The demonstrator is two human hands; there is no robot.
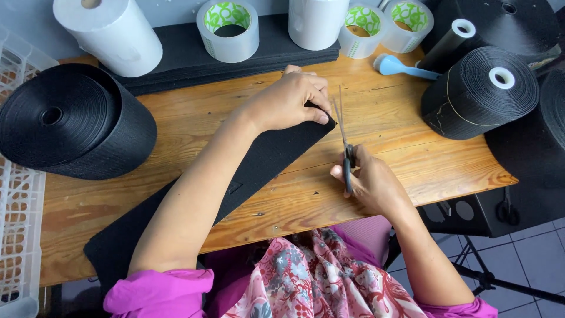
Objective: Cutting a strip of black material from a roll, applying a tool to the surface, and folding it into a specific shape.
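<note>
Black fabric strip (259, 165): long, flat, coarse-woven band lying diagonally across the wooden table (400, 147), its far end cut square near the table's middle. Left hand (288, 103): fingers curled down and pressing that far end flat against the wood. Right hand (371, 182): fingers closed round the handles of scissors (344, 135), the thin blades slightly parted, pointing away just beside the strip's end.

Worn wooden table (412, 153) against a pale wall (176, 9), grey tiled floor (529, 253) below
</note>
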